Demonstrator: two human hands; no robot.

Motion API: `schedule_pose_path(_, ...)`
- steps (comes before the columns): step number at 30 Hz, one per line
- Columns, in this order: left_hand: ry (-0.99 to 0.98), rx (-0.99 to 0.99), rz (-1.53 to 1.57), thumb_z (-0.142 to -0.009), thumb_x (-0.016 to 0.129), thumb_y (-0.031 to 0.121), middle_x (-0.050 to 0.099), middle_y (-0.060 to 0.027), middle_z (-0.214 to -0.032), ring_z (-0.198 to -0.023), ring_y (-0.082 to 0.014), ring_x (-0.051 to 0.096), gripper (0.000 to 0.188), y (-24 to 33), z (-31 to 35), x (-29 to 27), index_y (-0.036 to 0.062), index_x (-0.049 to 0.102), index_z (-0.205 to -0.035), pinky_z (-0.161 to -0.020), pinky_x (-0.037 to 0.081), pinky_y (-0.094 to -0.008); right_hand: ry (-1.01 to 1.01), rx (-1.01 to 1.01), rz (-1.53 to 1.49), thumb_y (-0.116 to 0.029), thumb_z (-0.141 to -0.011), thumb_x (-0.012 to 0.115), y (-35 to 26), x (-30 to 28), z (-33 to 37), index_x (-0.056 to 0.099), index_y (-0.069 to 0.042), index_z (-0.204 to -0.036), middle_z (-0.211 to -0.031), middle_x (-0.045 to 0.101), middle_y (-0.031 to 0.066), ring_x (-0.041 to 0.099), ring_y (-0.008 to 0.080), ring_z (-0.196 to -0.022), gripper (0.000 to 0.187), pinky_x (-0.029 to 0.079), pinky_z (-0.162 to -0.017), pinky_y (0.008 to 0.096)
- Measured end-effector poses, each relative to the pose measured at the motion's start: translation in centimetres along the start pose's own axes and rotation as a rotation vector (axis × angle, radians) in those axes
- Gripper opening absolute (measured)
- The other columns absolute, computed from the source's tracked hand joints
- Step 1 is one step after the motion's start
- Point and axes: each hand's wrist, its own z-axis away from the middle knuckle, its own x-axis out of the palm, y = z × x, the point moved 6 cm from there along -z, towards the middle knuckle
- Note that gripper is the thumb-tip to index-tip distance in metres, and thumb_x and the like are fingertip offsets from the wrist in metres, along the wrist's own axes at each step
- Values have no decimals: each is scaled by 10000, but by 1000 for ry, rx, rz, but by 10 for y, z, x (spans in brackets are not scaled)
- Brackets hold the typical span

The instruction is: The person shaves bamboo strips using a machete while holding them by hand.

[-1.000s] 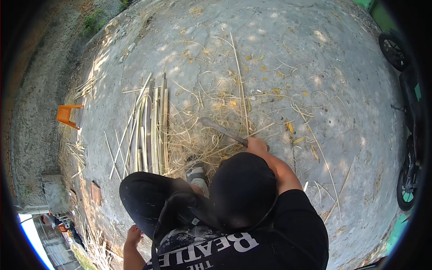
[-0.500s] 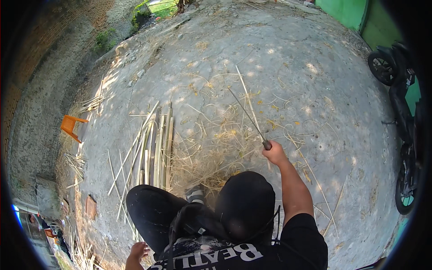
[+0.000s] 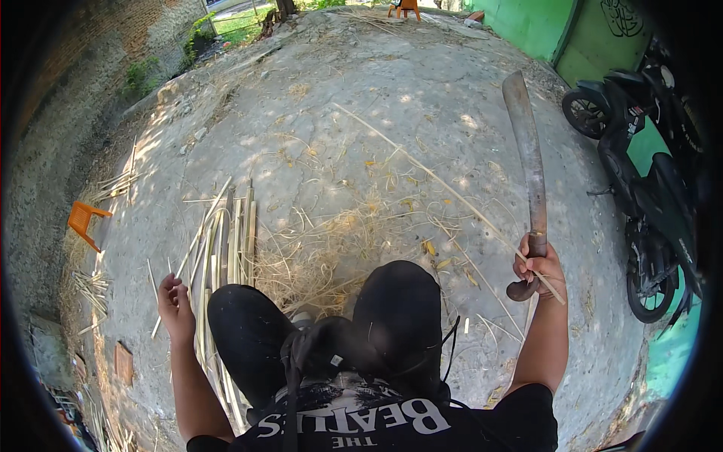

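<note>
My right hand (image 3: 544, 271) is closed round the dark handle of a machete (image 3: 523, 143), whose long, slightly curved blade points away from me. A thin bamboo strip (image 3: 444, 187) passes through the same hand, its long end slanting far and left and its short end beyond the wrist. At the left, beside my knee, my left hand (image 3: 178, 307) is raised with its fingers loosely bent and apart, and nothing shows in it. Near that hand lies a bundle of split bamboo strips (image 3: 239, 237) on the ground.
Curly bamboo shavings (image 3: 324, 264) cover the concrete before my knees. An orange plastic chair (image 3: 87, 224) stands at the left, with more strips (image 3: 92, 290) close by. Black motorbikes (image 3: 636, 173) are parked along the green wall at the right. Another orange chair (image 3: 407, 9) stands far off.
My right hand has moved right, and the machete has turned to point straight away with its blade's flat side showing. My left hand has risen from the lower edge to beside my knee.
</note>
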Motion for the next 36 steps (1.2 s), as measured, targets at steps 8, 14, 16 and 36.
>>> schedule_pose_path(8, -445, 1039, -33, -841, 756, 135, 636, -151, -1234, -1167, -379, 606, 435, 277, 12, 163, 59, 618, -1247, -1008, 477, -455, -190, -2, 12, -78, -662, 809, -32, 58, 81, 546, 9, -903, -645, 598, 128, 536, 149, -483, 368, 368, -403, 246)
schedule_pose_path(14, -761, 1179, -92, -841, 745, 218, 675, -142, -1199, -1138, -361, 629, 585, 275, 44, 183, 107, 541, -1377, -1008, 481, -472, -405, 18, -95, 2, -649, 771, -38, 103, 111, 573, 71, -893, -678, 623, 168, 559, 179, -511, 322, 367, -430, 278)
schedule_pose_path(16, -911, 849, -303, -833, 738, 194, 715, -132, -1095, -1076, -356, 660, 630, 240, 25, 181, 113, 509, -1414, -984, 488, -475, -444, -15, -113, 38, -646, 748, -41, 117, 117, 578, 74, -878, -674, 616, 172, 562, 186, -524, 290, 376, -452, 300)
schedule_pose_path(36, -479, 639, -541, -973, 557, 236, 653, -155, -1196, -981, -404, 664, 272, 98, -61, 9, 55, 649, -1154, -851, 550, -484, -219, -174, 217, -329, -857, 796, -45, 89, 71, 579, -27, -968, -846, 708, 179, 708, 270, -755, 389, 574, -751, 380)
